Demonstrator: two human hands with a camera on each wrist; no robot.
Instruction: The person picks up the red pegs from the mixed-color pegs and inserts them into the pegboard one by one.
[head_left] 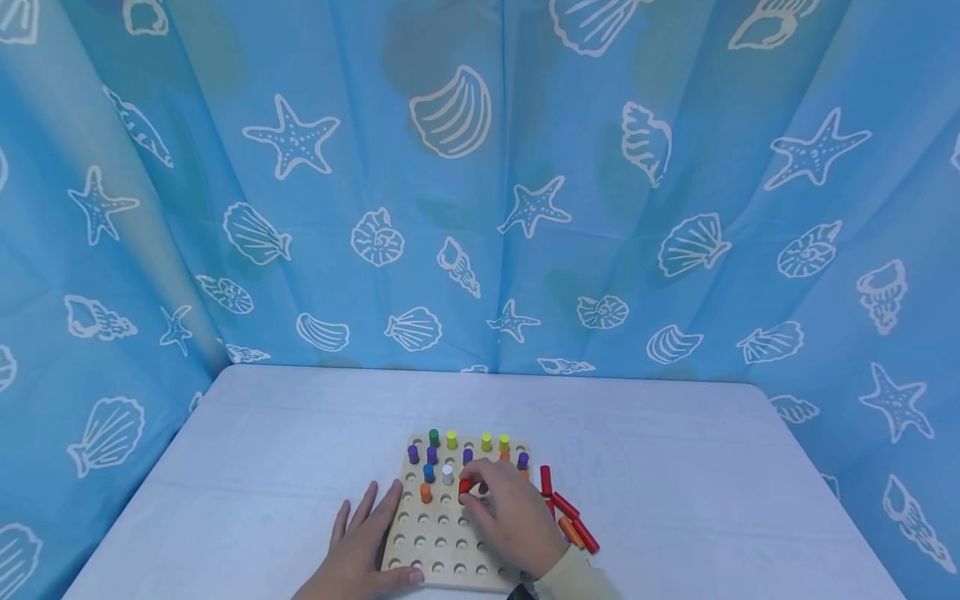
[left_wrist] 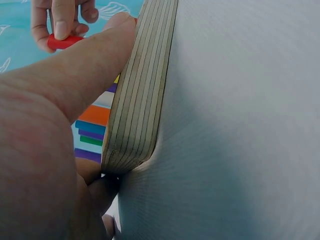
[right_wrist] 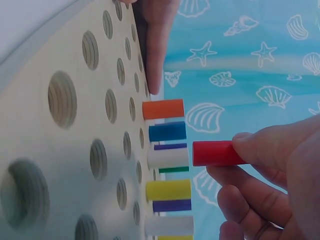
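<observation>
A wooden pegboard (head_left: 431, 555) with rows of round holes lies on the table, coloured pegs standing in its far rows. My right hand (head_left: 510, 512) pinches a red peg (right_wrist: 215, 153) between thumb and fingers, above the board and clear of the tops of the standing pegs. Along the board's left side my left hand (head_left: 358, 552) rests with fingers extended. Its thumb (left_wrist: 100, 55) lies against the front edge, near the corner. Orange (right_wrist: 163, 108), blue (right_wrist: 167, 132) and white pegs (head_left: 447, 474) stand close to the red one. Part of the board's right side is hidden by my right hand.
Loose red pegs (head_left: 546, 481) and an orange peg (head_left: 570, 532) lie on the white table (head_left: 675, 483) just right of the board. Behind the table hangs a blue curtain (head_left: 465, 208) with a seashell print, which also runs along both sides.
</observation>
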